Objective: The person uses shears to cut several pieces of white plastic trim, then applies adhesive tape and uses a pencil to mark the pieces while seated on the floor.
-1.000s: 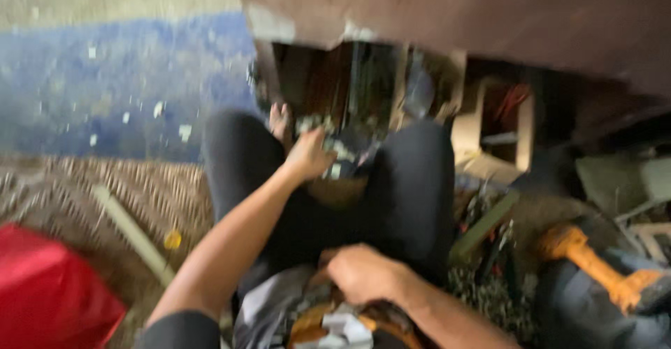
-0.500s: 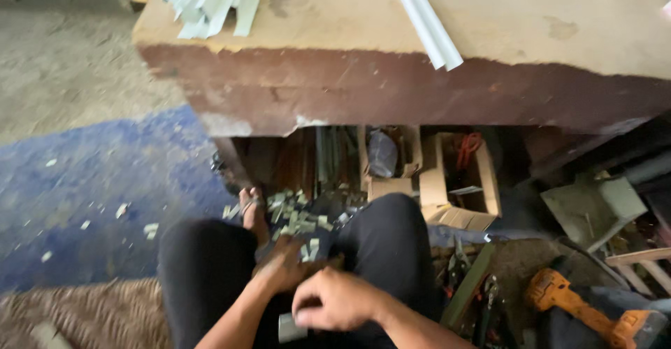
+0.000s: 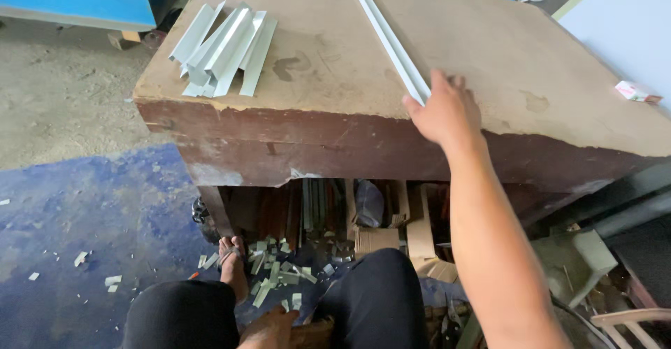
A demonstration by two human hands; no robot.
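Nearest the camera, a seated person's left hand (image 3: 269,328) is resting low between dark-clad knees, mostly cut off by the frame's lower edge, so whether it is holding anything cannot be told. Just beyond, pale offcuts (image 3: 276,268) are lying scattered on the blue floor (image 3: 91,202) around a bare foot (image 3: 231,265) in a sandal, with cardboard pieces and timber stacked in the shadow under the table.

Further out, the right hand (image 3: 444,115) is stretching up to the table's near edge, its fingers (image 3: 447,83) spread loosely and landing on the near end of a long white angle strip (image 3: 391,45), not yet closed around it. Judging from that pose, the reach for the strip is in hand; a firm pinch on its thin, smooth flanges looks to be what lifting it calls for.

The strip is running away diagonally toward the far side of the table (image 3: 335,122), a worn brown slab with chipped edges and stains. On the far left, a heap of shorter angle pieces (image 3: 224,52), light and sharp-folded, is lying fanned together.
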